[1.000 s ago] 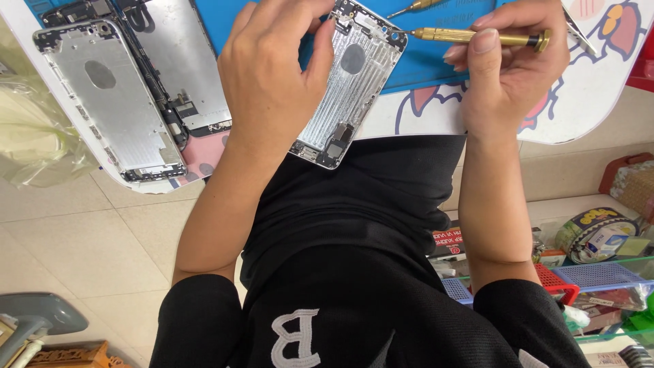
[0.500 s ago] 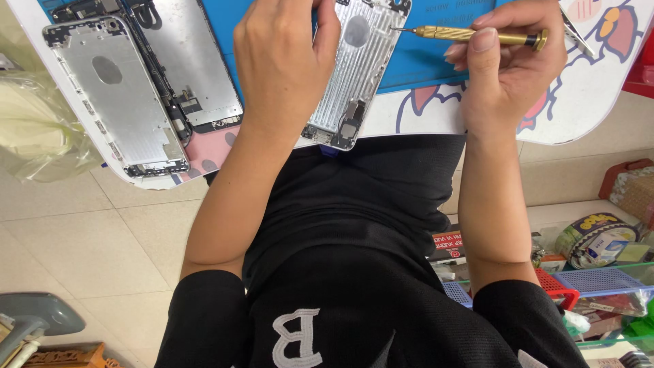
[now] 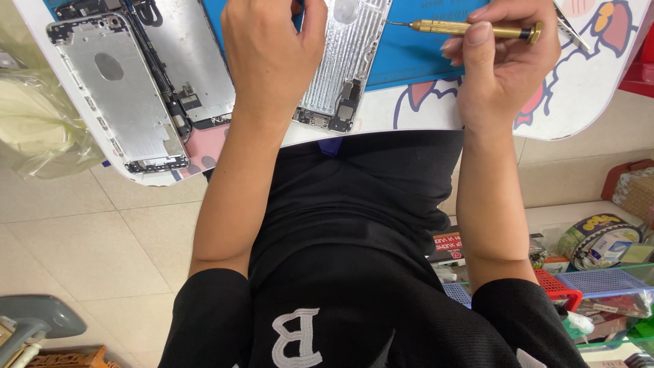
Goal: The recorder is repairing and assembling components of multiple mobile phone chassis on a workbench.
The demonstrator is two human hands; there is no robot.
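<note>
My left hand (image 3: 272, 58) rests on a silver phone back housing (image 3: 340, 68), holding it flat on the blue work mat (image 3: 415, 61) at the table's near edge. My right hand (image 3: 504, 65) grips a brass precision screwdriver (image 3: 470, 28) held level, its thin tip pointing left toward the housing's right edge. Whether the tip touches the housing I cannot tell. The upper part of the housing is cut off by the top of the view.
Two more silver phone housings (image 3: 119, 92) (image 3: 187, 65) lie on the white table (image 3: 599, 82) at the left. A clear plastic bag (image 3: 37, 129) hangs at the far left. Baskets and boxes of small parts (image 3: 599, 272) stand on the tiled floor at the right.
My left hand has turned the housing from tilted to nearly upright and pushed it farther up the mat. The screwdriver in my right hand stays level, tip nearer the housing.
</note>
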